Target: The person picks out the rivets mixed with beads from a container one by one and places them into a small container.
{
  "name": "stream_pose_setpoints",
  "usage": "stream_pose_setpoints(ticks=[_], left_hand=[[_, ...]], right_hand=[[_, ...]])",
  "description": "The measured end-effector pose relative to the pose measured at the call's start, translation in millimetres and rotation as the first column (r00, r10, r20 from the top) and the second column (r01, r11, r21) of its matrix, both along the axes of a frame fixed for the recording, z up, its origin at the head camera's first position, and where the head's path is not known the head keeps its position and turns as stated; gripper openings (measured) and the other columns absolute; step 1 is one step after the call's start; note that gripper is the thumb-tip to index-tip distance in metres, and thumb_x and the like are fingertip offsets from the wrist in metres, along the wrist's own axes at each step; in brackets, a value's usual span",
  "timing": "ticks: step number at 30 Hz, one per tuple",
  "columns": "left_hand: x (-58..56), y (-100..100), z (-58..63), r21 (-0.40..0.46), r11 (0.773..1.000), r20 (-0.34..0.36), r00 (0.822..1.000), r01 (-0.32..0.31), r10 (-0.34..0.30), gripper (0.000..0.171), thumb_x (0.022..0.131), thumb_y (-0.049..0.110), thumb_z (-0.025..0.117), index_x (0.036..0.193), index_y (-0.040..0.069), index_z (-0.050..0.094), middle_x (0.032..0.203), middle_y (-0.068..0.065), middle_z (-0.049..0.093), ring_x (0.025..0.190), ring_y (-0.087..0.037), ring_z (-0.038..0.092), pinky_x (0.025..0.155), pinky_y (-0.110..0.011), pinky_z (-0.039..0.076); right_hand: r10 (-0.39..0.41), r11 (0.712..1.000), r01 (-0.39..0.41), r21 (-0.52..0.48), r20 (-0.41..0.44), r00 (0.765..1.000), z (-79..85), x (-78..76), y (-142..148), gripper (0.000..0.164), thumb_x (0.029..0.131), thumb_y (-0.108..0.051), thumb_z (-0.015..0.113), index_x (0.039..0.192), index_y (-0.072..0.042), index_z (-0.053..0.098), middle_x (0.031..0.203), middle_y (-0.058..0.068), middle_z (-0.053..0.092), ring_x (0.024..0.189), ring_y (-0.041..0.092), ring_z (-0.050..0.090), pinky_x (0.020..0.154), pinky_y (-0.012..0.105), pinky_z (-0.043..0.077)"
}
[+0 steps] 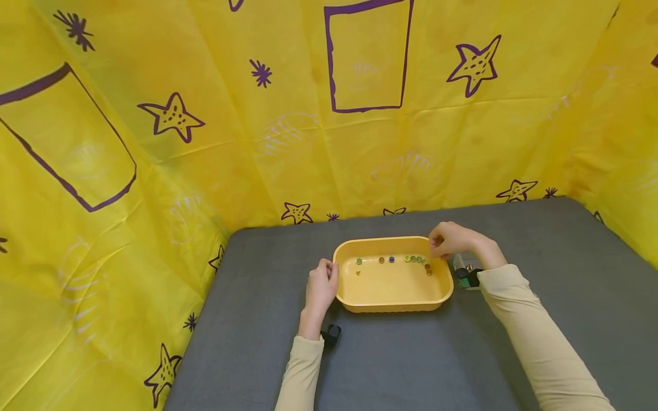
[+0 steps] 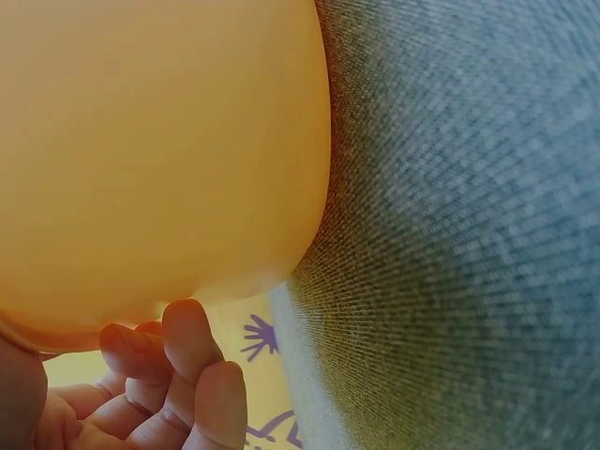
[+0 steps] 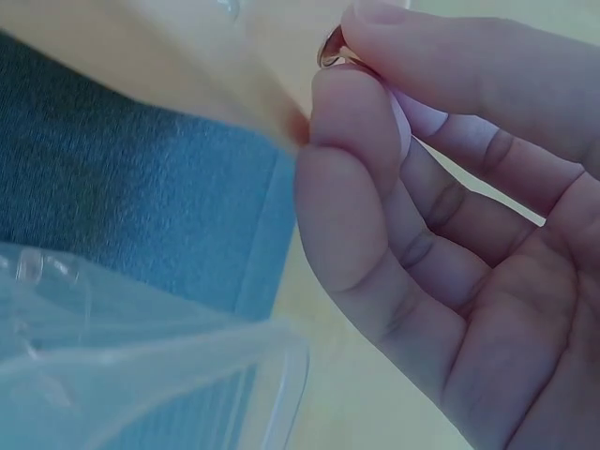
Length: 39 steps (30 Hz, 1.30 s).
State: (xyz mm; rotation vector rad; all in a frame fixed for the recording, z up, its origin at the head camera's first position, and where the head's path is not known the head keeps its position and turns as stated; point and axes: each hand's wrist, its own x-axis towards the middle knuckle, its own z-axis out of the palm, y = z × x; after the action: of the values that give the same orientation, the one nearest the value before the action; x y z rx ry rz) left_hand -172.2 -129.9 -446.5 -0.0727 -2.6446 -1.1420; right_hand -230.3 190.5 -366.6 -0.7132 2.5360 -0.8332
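Note:
A yellow plastic tub [image 1: 393,294] stands on the grey table. My left hand [image 1: 322,285] grips its left rim, fingers curled against the outer wall [image 2: 159,141] in the left wrist view. Over the far right corner of the tub is my right hand [image 1: 452,238]. Its thumb and forefinger pinch a small shiny brown-gold piece [image 3: 332,45], mostly covered by the fingertips. Inside the tub lie a blue glass marble [image 1: 392,259], an amber marble [image 1: 382,260], a green marble [image 1: 359,261] and several more toward the right end. A tiny golden piece [image 1: 358,273] lies near the left end.
Just right of the tub sits a small clear container [image 1: 474,264] with its plastic wall [image 3: 187,366] close below my right hand. A black device [image 1: 331,333] is at my left wrist. Yellow printed cloth [image 1: 288,131] hangs behind and beside the grey table [image 1: 390,365].

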Motion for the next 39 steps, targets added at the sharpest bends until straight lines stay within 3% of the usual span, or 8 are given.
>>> stream_pose_setpoints(ticks=[12, 39], left_hand=[[-1.2, 0, -0.6, -0.010, 1.000, -0.024, 1.000, -0.008, 0.008, 0.018, 0.094, 0.018, 0.054, 0.086, 0.002, 0.056, 0.065, -0.003, 0.054, 0.052, -0.012, 0.048, 0.050, -0.027, 0.041], [0.9, 0, 1.6, -0.005, 1.000, -0.005, 1.000, -0.003, 0.003, 0.018, 0.094, 0.018, 0.054, 0.087, 0.002, 0.056, 0.066, -0.003, 0.053, 0.053, -0.013, 0.047, 0.051, -0.027, 0.041]], right_hand=[[-0.016, 1.000, 0.016, -0.004, -0.011, 1.000, 4.5, 2.7, 13, 0.010, 0.077, 0.001, 0.062, 0.068, -0.001, 0.059, 0.056, 0.003, 0.052, 0.051, 0.015, 0.046, 0.052, 0.030, 0.041], [-0.085, 0.996, 0.085, 0.016, 0.002, 0.996, 7.9, 11.4, 51, 0.010, 0.078, -0.004, 0.066, 0.070, -0.002, 0.060, 0.058, 0.001, 0.053, 0.053, 0.015, 0.049, 0.053, 0.029, 0.043]])
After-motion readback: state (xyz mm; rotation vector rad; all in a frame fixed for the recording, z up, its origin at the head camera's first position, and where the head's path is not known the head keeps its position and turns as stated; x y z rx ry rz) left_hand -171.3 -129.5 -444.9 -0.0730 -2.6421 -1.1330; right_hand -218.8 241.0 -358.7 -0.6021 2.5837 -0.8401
